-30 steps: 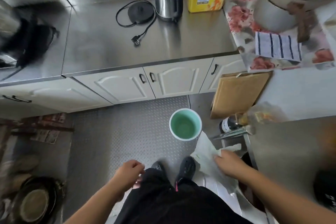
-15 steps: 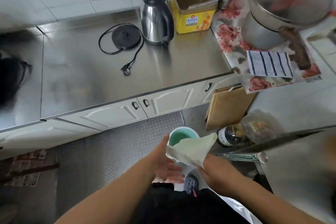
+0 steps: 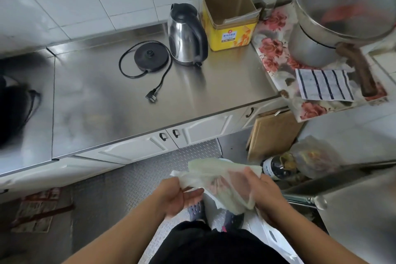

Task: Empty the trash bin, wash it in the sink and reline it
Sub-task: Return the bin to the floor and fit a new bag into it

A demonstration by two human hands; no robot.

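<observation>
- Left hand (image 3: 179, 196): forearm reaching in from the lower edge, palm turned up, fingers and thumb pinched on the left edge of a thin, pale green translucent plastic bag (image 3: 216, 177).
- Right hand (image 3: 260, 191): forearm from the lower right, fingers closed on the bag's right side; some fingers show through the film.
- Plastic bag: stretched between both hands, held above the feet, below the front edge of the stainless steel bench (image 3: 128, 100). The trash bin itself is hidden behind the bag; only a pale sliver shows at the bag's top edge.
- Silver electric kettle with black handle (image 3: 186, 36): at the rear of the bench, off its round black base (image 3: 151, 58), which lies just left of it with cord and plug trailing forward.
- Open yellow tin box (image 3: 230, 20): just right of the kettle.
- Large steel pot (image 3: 334, 13): right of the bench, on a flowered cloth (image 3: 273, 49).
- Wooden board (image 3: 272, 135): leaning below the bench's right end.
- Dark glass bottle (image 3: 275, 167): lying on the floor, just right of the bag.
</observation>
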